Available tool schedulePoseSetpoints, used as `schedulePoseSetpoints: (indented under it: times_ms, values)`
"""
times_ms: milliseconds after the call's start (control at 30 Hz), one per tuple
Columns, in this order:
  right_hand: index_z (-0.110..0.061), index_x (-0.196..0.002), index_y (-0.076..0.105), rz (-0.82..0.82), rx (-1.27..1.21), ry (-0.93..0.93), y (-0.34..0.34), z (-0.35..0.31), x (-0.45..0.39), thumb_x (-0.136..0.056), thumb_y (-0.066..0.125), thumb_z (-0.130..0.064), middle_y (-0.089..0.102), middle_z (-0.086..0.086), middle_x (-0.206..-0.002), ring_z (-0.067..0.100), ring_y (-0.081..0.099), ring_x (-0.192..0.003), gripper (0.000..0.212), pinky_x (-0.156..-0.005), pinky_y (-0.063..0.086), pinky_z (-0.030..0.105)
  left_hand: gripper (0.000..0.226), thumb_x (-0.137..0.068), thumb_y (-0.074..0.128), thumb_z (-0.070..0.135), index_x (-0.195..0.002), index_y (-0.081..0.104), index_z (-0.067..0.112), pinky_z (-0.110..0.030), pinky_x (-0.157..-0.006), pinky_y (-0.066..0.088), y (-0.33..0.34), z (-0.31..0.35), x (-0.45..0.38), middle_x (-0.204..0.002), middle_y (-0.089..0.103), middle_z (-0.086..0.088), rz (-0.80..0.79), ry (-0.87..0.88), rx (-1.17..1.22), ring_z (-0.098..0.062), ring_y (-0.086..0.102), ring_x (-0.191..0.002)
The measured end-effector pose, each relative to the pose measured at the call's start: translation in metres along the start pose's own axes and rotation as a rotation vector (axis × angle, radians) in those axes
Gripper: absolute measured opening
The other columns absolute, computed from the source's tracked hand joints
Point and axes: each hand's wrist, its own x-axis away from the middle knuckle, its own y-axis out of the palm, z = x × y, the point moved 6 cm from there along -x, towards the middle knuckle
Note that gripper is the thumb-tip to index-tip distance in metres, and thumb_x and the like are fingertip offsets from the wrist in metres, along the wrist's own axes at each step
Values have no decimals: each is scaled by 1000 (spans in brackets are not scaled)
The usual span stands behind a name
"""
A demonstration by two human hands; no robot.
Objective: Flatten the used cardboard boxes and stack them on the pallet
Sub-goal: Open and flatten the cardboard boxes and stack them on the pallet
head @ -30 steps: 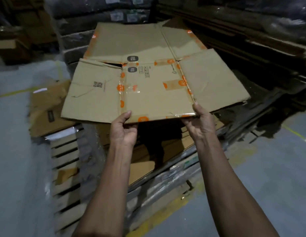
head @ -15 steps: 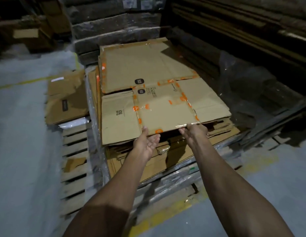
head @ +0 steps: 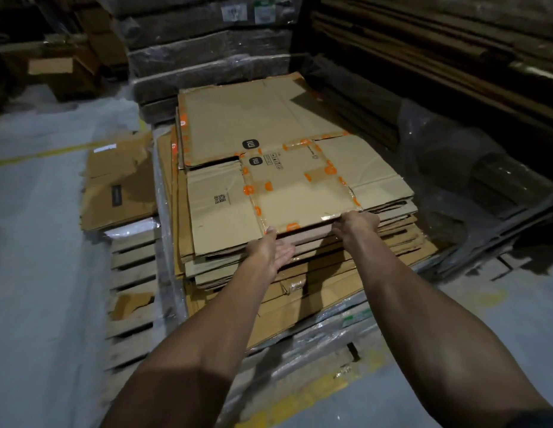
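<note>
A flattened cardboard box [head: 287,168] with orange tape and black logos lies on top of a stack of flattened cardboard [head: 303,288] on the wooden pallet [head: 131,264]. My left hand [head: 270,251] is at the box's near edge with the palm turned up and the fingers straight, its thumb touching the edge. My right hand [head: 355,222] grips the same near edge further right, its fingers curled over the cardboard.
Another flattened brown box [head: 120,186] lies on the pallet's left side. Plastic-wrapped stacks [head: 207,57] stand behind, and wrapped dark material [head: 485,180] lies to the right. A yellow floor line [head: 299,400] runs past the pallet's near corner.
The box has come down from in the air onto the stack and now lies flat. Both hands followed its near edge down, and my left hand has opened.
</note>
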Motion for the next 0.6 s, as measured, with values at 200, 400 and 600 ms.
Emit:
schedulePoseSetpoints:
  times_ms: [200,400,600]
  values:
    - [-12,-106,67,214,352,-135,-28,31,31,-93,55,-12,67,6,-96,23,66,-89,18,-85,57,39,30,-101,50,28,-98,70,5,-36,-69,53,-2,-12,18,-82,68,-8,-66,419,-1023,-24,64,-75]
    - [-12,-133,57,203,856,-221,-87,93,115,-101,54,-28,63,8,-118,19,58,-92,36,-80,46,34,31,-100,43,33,-106,68,15,-35,-75,49,3,-53,40,-106,70,-10,-241,853,-1734,-30,64,-98]
    - [-13,-147,46,399,1047,-8,-145,157,183,-98,52,-49,50,10,-148,32,45,-136,62,-107,40,43,31,-99,43,32,-112,63,13,-32,-69,44,10,-93,59,-108,71,-8,-511,1182,-1955,-26,66,-95]
